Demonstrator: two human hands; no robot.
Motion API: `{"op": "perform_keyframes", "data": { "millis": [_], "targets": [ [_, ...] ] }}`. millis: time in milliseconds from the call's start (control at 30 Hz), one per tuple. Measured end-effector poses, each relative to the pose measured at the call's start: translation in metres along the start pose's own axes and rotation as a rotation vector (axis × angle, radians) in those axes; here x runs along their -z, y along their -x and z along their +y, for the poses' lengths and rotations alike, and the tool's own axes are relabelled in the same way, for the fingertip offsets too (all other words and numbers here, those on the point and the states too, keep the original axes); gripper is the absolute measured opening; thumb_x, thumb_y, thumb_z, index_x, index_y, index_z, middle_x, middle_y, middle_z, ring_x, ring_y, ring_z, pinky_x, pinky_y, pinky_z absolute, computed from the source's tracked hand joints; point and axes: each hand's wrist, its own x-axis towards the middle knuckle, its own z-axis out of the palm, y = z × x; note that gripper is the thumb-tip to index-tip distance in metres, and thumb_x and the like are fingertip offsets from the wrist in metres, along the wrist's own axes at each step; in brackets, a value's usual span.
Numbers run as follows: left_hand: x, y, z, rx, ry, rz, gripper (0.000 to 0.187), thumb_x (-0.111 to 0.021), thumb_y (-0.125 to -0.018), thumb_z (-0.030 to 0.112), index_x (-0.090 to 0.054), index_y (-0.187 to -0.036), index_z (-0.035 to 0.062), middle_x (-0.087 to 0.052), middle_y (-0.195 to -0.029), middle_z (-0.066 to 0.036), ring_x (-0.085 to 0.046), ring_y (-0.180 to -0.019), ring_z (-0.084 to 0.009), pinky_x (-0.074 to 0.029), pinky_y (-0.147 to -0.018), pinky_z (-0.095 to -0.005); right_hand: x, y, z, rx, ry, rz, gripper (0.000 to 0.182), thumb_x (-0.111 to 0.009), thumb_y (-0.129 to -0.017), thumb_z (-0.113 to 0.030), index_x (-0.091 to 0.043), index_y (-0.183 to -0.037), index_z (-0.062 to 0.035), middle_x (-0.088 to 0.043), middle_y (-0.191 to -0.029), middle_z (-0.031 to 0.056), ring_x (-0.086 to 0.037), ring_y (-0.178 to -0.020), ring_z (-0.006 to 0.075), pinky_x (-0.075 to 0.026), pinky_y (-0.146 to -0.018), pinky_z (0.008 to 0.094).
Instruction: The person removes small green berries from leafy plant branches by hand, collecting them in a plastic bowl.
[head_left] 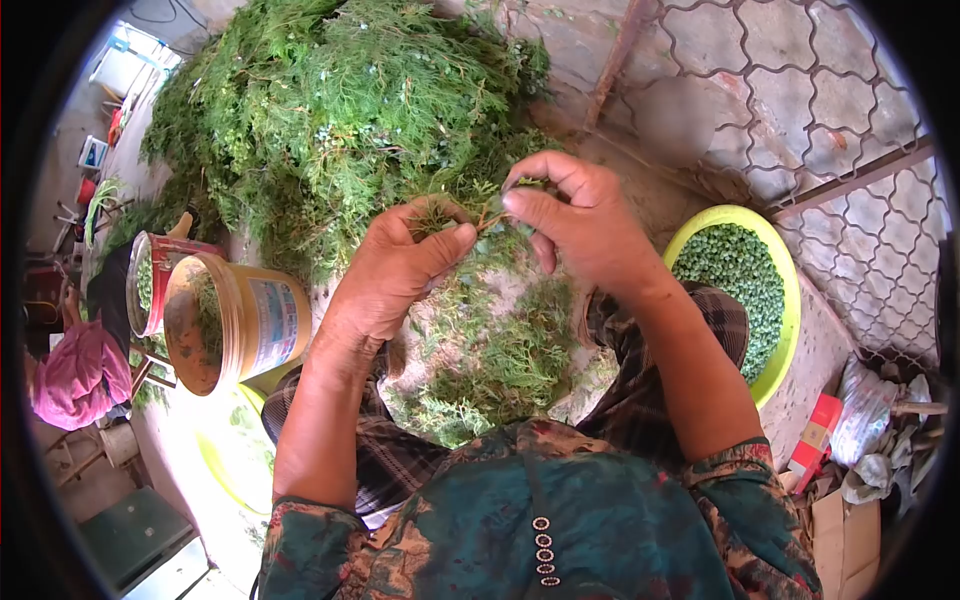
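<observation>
My left hand [415,252] is closed around a small evergreen sprig [432,215], thumb pressed against the fingers. Close beside it, my right hand [570,208] pinches at thin brown stems and green tips at the sprig's other side. Behind both hands rises a large heap of leafy evergreen branches [330,110], with small pale berries among the leaves. Loose green clippings [500,360] lie on the ground below the hands, between the legs. To the right, a yellow-green basin [790,330] holds many small round green berries [735,285].
At left a cream bucket [275,320] lies tipped near a red bucket [150,275]. Another yellow-green basin [225,455] stands beneath, partly hidden. A metal lattice [800,75] is at upper right; bags and cardboard [845,530] are at lower right. Another person in pink [85,375] sits far left.
</observation>
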Motion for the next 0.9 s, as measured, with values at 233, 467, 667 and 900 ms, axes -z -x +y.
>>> {"op": "perform_keyframes", "data": {
  "millis": [233, 467, 667, 900],
  "targets": [
    [0.030, 0.014, 0.005, 0.065, 0.216, 0.092, 0.016, -0.065, -0.082, 0.015, -0.058, -0.094, 0.0076, -0.045, -0.060, 0.008, -0.031, -0.044, -0.0010, -0.018, -0.038, -0.0164, 0.102, 0.029, -0.024, 0.289, -0.213, 0.535, 0.021, -0.056, -0.086, -0.008, -0.054, -0.103, 0.0045, -0.055, -0.078, 0.0058, -0.053, -0.064, 0.0108, -0.047, -0.057, 0.0230],
    [0.023, 0.019, 0.012, 0.040, 0.319, -0.062, 0.015, -0.066, -0.081, 0.013, -0.060, -0.093, 0.0069, -0.045, -0.060, 0.008, -0.031, -0.046, -0.0003, -0.018, -0.040, -0.0165, 0.230, 0.135, 0.052, -0.242, 1.324, 0.738, 0.042, -0.059, -0.075, -0.011, -0.054, -0.113, 0.0034, -0.056, -0.110, 0.0236, -0.052, -0.105, 0.0379, -0.038, -0.094, 0.0396],
    [0.011, 0.022, 0.012, 0.012, 0.119, -0.269, 0.019, -0.069, -0.079, 0.015, -0.061, -0.093, 0.0053, -0.049, -0.064, 0.007, -0.037, -0.051, -0.0020, -0.025, -0.044, -0.0184, 0.046, 0.068, -0.042, 0.146, 0.508, 0.020, 0.064, -0.071, -0.073, -0.022, -0.043, -0.127, -0.0023, -0.051, -0.122, 0.0143, -0.050, -0.110, 0.0233, -0.039, -0.094, 0.0341],
    [0.010, 0.024, 0.011, 0.031, 0.153, -0.292, 0.018, -0.069, -0.078, 0.017, -0.062, -0.090, 0.0054, -0.053, -0.068, 0.007, -0.042, -0.058, -0.0018, -0.031, -0.051, -0.0176, -0.022, 0.037, -0.026, 0.044, 0.340, -0.284, 0.051, -0.072, -0.074, -0.026, -0.050, -0.112, -0.0009, -0.059, -0.102, 0.0114, -0.057, -0.096, 0.0259, -0.044, -0.080, 0.0354]
  ]
}}
